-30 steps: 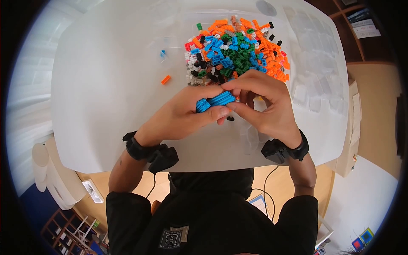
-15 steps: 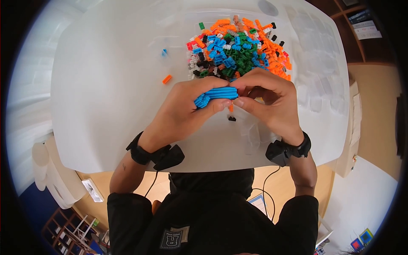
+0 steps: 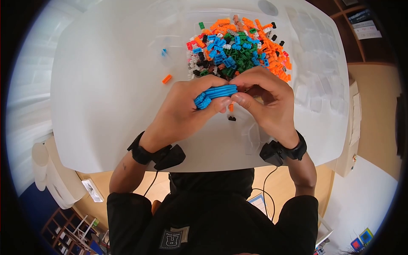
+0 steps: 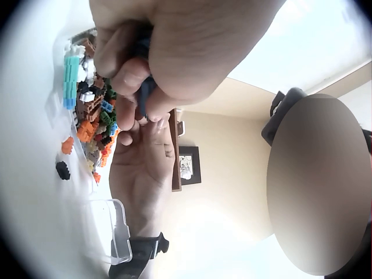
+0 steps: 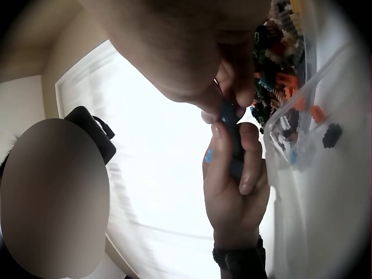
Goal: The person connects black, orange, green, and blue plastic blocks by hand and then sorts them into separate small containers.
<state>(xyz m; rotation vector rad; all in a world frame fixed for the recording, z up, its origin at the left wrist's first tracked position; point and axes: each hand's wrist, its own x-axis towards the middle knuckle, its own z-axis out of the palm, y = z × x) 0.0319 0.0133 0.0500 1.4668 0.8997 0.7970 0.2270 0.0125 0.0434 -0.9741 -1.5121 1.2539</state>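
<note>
A bundle of blue ribbed bricks (image 3: 219, 92) lies across the left hand (image 3: 180, 108), whose fingers and thumb curl round it in the head view. The right hand (image 3: 270, 95) pinches the right end of the same bundle with thumb and index finger. In the left wrist view the blue piece (image 4: 145, 96) looks dark between the fingers, and the right wrist view shows it (image 5: 235, 136) held by both hands. Part of the bundle is hidden in the left palm.
Beyond the hands a pile of mixed bricks (image 3: 238, 51) fills a clear tray. An orange brick (image 3: 166, 79) and a blue piece (image 3: 164, 52) lie to the left. A black brick (image 3: 232, 118) is near the hands. Clear compartment trays (image 3: 316, 55) stand at the right.
The blue bundle has come round to lie more level, with more of it showing than a second ago. Both hands shifted slightly and keep hold of it.
</note>
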